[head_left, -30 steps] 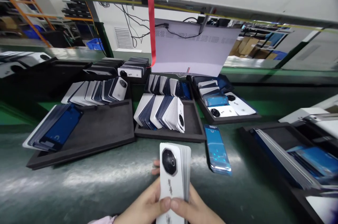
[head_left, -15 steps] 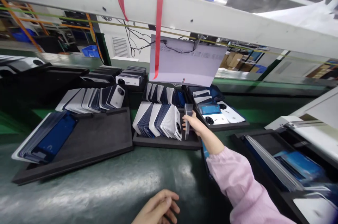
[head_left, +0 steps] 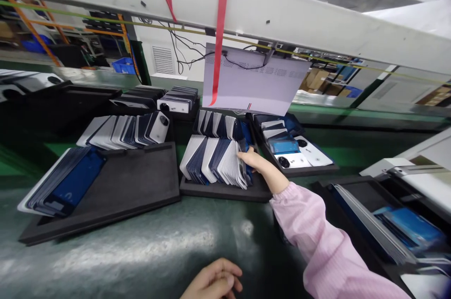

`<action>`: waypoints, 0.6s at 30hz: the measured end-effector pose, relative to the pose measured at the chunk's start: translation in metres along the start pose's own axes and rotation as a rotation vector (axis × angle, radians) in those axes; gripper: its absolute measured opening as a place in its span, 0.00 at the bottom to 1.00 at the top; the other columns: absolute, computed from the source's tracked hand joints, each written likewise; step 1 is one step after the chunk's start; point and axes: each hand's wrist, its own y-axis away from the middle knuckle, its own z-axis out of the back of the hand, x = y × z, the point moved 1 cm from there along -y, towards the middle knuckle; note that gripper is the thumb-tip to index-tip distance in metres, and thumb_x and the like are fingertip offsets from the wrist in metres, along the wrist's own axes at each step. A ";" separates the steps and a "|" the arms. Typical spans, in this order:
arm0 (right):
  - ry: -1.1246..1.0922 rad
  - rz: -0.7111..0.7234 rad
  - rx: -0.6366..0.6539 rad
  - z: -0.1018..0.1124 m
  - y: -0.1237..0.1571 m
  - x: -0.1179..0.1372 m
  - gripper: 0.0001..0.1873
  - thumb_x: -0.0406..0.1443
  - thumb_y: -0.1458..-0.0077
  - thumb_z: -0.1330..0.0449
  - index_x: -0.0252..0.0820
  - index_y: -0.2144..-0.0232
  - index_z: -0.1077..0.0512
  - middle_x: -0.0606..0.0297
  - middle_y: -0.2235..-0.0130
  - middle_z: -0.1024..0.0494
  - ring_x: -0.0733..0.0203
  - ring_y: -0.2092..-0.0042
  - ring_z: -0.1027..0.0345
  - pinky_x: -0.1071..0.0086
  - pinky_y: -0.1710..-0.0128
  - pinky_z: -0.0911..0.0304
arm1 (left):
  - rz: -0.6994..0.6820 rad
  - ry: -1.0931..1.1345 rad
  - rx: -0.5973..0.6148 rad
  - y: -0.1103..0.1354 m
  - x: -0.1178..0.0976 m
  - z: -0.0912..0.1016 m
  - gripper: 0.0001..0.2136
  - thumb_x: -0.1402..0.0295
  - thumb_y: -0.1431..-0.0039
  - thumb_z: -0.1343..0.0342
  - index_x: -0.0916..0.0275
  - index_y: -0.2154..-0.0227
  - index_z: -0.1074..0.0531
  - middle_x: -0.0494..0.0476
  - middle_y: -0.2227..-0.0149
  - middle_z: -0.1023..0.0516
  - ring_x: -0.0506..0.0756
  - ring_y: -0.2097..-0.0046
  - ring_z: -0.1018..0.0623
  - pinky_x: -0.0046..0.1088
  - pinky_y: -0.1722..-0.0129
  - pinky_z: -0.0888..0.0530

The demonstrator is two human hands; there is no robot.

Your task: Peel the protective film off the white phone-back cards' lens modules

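My right hand (head_left: 252, 159), in a pink sleeve, grips a dark-blue-backed phone back cover (head_left: 249, 174) at the right end of a row. That cover leans against the row of white and dark blue phone back covers (head_left: 211, 160), which stand tilted in a black foam tray (head_left: 225, 192). The thumb is at the top edge and the other fingers are behind, partly hidden. My left hand (head_left: 216, 279) hovers low over the green bench, fingers loosely bent and apart, holding nothing.
On the left, a black tray (head_left: 141, 172) carries a fanned stack of covers (head_left: 63, 184). Another tray with white covers (head_left: 289, 160) lies right of my hand. Trays and wrapped parts (head_left: 408, 226) fill the far right. A grey panel (head_left: 257, 78) stands behind, under a white beam (head_left: 317, 22).
My right hand has moved the cover left and laid it against the end of the row, where it stood slightly apart before. The view has shifted a little; my left hand stays low.
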 end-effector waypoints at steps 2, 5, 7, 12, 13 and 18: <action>-0.076 0.015 0.017 0.005 0.001 -0.006 0.22 0.41 0.32 0.35 0.42 0.40 0.29 0.55 0.40 0.24 0.49 0.46 0.24 0.49 0.48 0.25 | -0.007 0.013 -0.002 -0.001 0.001 0.000 0.23 0.47 0.46 0.29 0.61 0.58 0.17 0.56 0.61 0.17 0.54 0.64 0.19 0.28 0.63 0.32; -0.233 0.050 0.053 0.014 0.006 -0.016 0.21 0.41 0.32 0.36 0.41 0.41 0.28 0.55 0.41 0.23 0.50 0.47 0.23 0.50 0.49 0.24 | -0.023 0.041 -0.003 -0.002 0.003 0.001 0.23 0.47 0.48 0.27 0.61 0.59 0.16 0.55 0.62 0.17 0.52 0.65 0.19 0.26 0.65 0.33; -0.352 0.094 0.073 0.021 0.013 -0.022 0.21 0.41 0.31 0.36 0.42 0.40 0.28 0.55 0.41 0.23 0.50 0.47 0.23 0.51 0.49 0.24 | -0.032 0.067 -0.004 -0.004 0.004 0.002 0.24 0.46 0.50 0.26 0.61 0.60 0.16 0.55 0.63 0.16 0.51 0.66 0.19 0.25 0.66 0.34; -0.623 0.220 0.285 0.037 0.054 -0.041 0.21 0.44 0.31 0.37 0.40 0.42 0.28 0.55 0.43 0.22 0.51 0.49 0.22 0.52 0.50 0.25 | -0.064 0.166 0.028 -0.007 0.003 0.000 0.25 0.44 0.51 0.26 0.60 0.59 0.15 0.55 0.64 0.16 0.50 0.67 0.19 0.24 0.67 0.33; -0.660 0.234 0.372 0.036 0.066 -0.045 0.22 0.46 0.32 0.38 0.40 0.43 0.27 0.55 0.44 0.21 0.51 0.50 0.22 0.52 0.51 0.25 | -0.078 0.187 0.046 -0.006 0.001 -0.003 0.25 0.45 0.49 0.27 0.59 0.58 0.15 0.56 0.63 0.15 0.51 0.66 0.18 0.24 0.66 0.32; -0.789 0.349 0.643 0.003 0.134 -0.073 0.35 0.47 0.56 0.42 0.42 0.46 0.23 0.54 0.42 0.19 0.41 0.47 0.22 0.56 0.56 0.26 | -0.146 0.295 0.188 0.004 -0.019 -0.024 0.35 0.40 0.52 0.28 0.58 0.47 0.17 0.65 0.51 0.14 0.66 0.47 0.17 0.41 0.48 0.25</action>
